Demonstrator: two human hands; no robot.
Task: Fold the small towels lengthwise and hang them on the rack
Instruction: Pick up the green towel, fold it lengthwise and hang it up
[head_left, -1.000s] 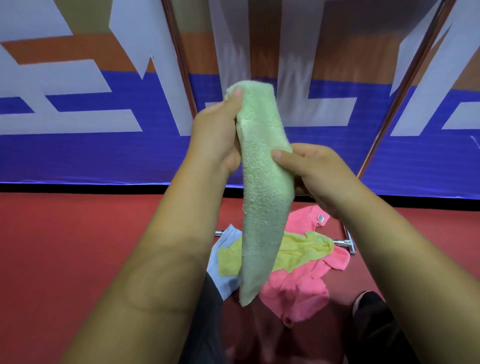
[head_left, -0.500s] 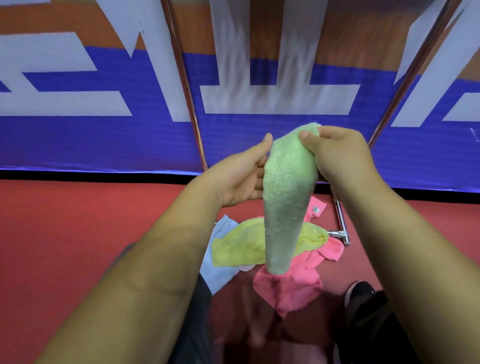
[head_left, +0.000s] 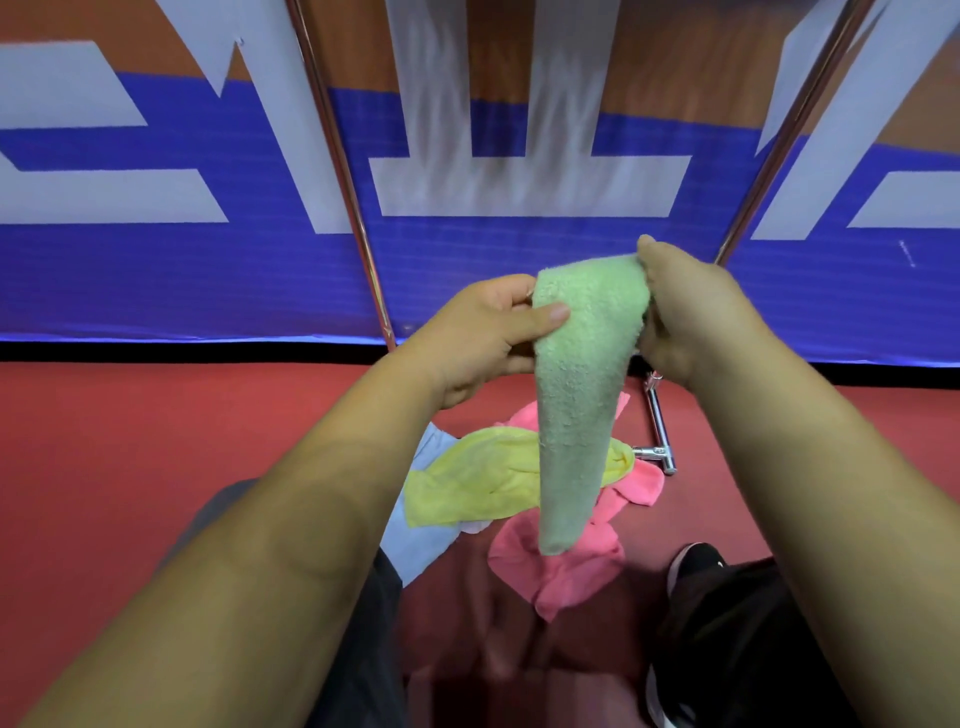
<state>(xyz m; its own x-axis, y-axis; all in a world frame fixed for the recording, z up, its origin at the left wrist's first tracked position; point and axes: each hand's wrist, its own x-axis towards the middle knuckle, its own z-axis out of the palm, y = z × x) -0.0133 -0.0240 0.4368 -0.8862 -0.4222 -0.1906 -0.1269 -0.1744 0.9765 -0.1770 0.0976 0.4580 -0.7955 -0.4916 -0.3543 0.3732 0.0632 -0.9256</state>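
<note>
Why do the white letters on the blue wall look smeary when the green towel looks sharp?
Head view: the middle white letter shows vertical streaks, probably motion blur; the green towel is crisp; the floor at the bottom is smeared too.

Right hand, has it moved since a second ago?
Yes. The right hand slid from the middle of the green towel up to its top corner, ending nearer the right rack pole in this view.

One view only, head-worn, wide-angle. Faces forward and down along both forearms. Left hand (head_left: 483, 338) and right hand (head_left: 696, 317) close, mid-frame. Red floor (head_left: 130, 467) near, below; blue banner wall (head_left: 208, 286) far, across the whole top.
</note>
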